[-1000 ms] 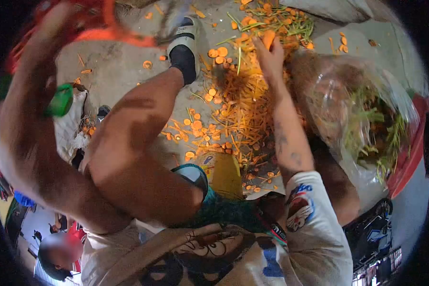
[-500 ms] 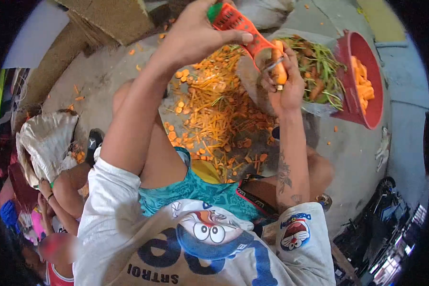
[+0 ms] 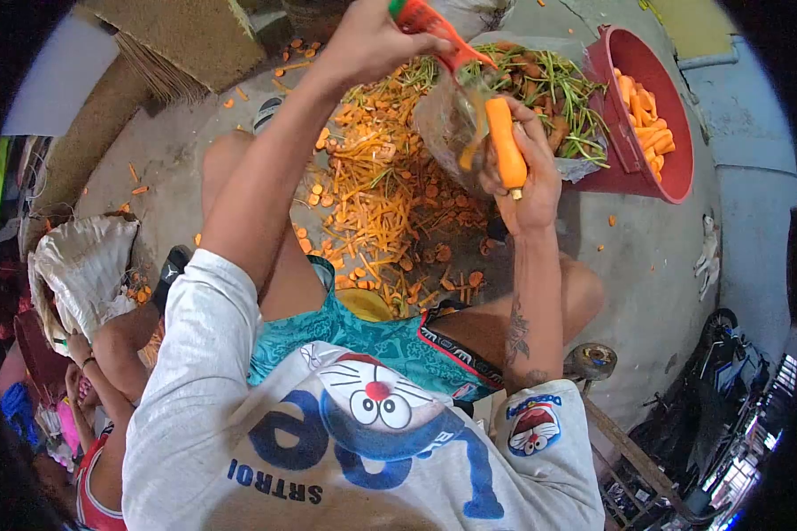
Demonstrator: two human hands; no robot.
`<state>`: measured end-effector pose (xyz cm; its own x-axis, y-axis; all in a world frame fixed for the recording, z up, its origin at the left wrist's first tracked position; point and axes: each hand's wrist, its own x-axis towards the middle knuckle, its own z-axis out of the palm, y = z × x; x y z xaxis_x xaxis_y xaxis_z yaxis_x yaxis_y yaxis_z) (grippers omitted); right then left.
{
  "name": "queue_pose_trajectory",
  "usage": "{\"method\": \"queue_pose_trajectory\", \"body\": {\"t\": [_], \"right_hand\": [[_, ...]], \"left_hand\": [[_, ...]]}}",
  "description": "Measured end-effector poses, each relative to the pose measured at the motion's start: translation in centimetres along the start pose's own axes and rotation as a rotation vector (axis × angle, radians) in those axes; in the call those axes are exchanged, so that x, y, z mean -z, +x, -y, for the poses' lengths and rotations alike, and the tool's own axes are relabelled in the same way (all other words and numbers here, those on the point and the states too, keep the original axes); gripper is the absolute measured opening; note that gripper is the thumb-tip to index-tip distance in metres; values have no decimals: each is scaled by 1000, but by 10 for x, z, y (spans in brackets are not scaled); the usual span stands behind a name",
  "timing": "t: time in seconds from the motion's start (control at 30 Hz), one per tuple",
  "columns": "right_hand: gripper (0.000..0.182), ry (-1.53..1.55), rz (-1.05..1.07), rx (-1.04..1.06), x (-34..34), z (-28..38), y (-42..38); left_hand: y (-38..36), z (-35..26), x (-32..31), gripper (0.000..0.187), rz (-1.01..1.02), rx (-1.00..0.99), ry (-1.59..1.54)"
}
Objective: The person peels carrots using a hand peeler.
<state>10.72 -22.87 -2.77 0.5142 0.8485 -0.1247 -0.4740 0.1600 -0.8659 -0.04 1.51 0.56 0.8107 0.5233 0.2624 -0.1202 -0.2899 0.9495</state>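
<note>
My left hand [image 3: 367,44] is closed around an orange-red peeler [image 3: 438,34] with a green end, its thumb stretched along the handle. In my right hand [image 3: 536,181] is a peeled carrot [image 3: 506,146], gripped from below with its stem end toward me. The peeler's head is above and left of the carrot, apart from it. A blurred strip of peel [image 3: 472,146] hangs beside the carrot. Below both hands, a heap of carrot peelings and cut slices [image 3: 385,190] covers the floor between my legs.
Right of my hands stands a red tub [image 3: 686,168] with peeled carrots inside. A clear plastic bag [image 3: 443,124] holds unpeeled carrots and green stalks. At left lies a white sack [image 3: 84,265] near another person's arm [image 3: 106,385]. A dark bicycle-like object [image 3: 722,363] stands at right.
The peeler has come off the carrot, and a strip of peel now shows beside it. The carrot has tilted and more of it is visible. The whole view has shifted slightly.
</note>
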Motion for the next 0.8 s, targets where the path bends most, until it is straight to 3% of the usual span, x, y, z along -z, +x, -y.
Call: {"method": "queue_pose_trajectory", "body": {"t": [0.1,0.17,0.23,0.27,0.33,0.37,0.4,0.43,0.47,0.53,0.57,0.63,0.7,0.73,0.8], "right_hand": [[39,49,-32,3,2,3,3],[40,145,-84,-26,-2,3,3],[41,1,-290,81,-19,1,4],[41,0,-295,75,-16,0,0],[41,-20,-78,9,-2,5,-10],[41,-20,-79,7,10,5,-10],[40,148,126,-25,26,3,-7],[40,315,334,-54,29,3,-6],[40,314,339,-48,31,2,-5],[41,306,232,-48,34,2,-6],[41,309,226,-43,21,4,-6],[43,11,-301,44,-14,8,-5],[43,-53,-191,24,-3,8,-13],[43,-111,-71,18,-1,9,-16],[46,-67,-30,-23,-10,12,-20]], "left_hand": [[-8,20,-13,43,-86,-21,125],[-29,-2,-38,42,6,-45,104],[-39,-2,-55,41,132,-294,100],[-39,-2,-55,43,184,-136,-157],[-21,5,-35,42,101,-123,-25],[-12,4,-22,42,23,-122,116],[-6,-6,-10,33,-97,-79,172],[-1,-5,-2,33,-70,-58,42],[-4,-1,-6,36,-82,-58,50],[-19,2,-28,39,-90,-66,60],[-34,-3,-48,37,-18,-178,29],[-39,-3,-57,35,53,-284,-9],[-31,2,-44,37,86,-234,29],[-20,7,-33,37,-12,-218,114],[-9,0,-10,35,-82,-127,99]]}}
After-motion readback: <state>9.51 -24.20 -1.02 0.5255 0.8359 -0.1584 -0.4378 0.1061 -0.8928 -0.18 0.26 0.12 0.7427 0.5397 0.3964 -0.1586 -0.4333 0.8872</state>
